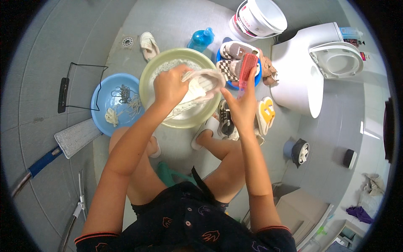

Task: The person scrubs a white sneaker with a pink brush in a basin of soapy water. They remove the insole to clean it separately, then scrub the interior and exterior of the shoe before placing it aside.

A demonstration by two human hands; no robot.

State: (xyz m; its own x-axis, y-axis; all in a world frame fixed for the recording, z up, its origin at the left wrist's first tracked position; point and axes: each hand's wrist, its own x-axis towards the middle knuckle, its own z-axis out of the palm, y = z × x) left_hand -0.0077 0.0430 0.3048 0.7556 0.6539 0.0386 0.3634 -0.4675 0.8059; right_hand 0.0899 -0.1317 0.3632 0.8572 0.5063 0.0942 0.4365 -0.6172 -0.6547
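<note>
My left hand [170, 87] is closed on a white shoe [195, 90], holding it tilted over a pale green basin [144, 88] of sudsy water. The shoe's opening faces up and to the right. In my right hand [243, 107] is a red scrub brush [248, 66], raised just right of the shoe and apart from it. The brush's bristles are hard to make out. Another white shoe [149, 46] rests on the floor behind the basin.
On the left, a light blue basin [100, 119] holds shoelaces [124, 94]. Behind and right are a blue bottle [200, 40], a blue basin [231, 86] of checkered shoes, and a white bucket [258, 19]. Farther right stand yellow-and-white slippers [265, 115] and a toilet [298, 77].
</note>
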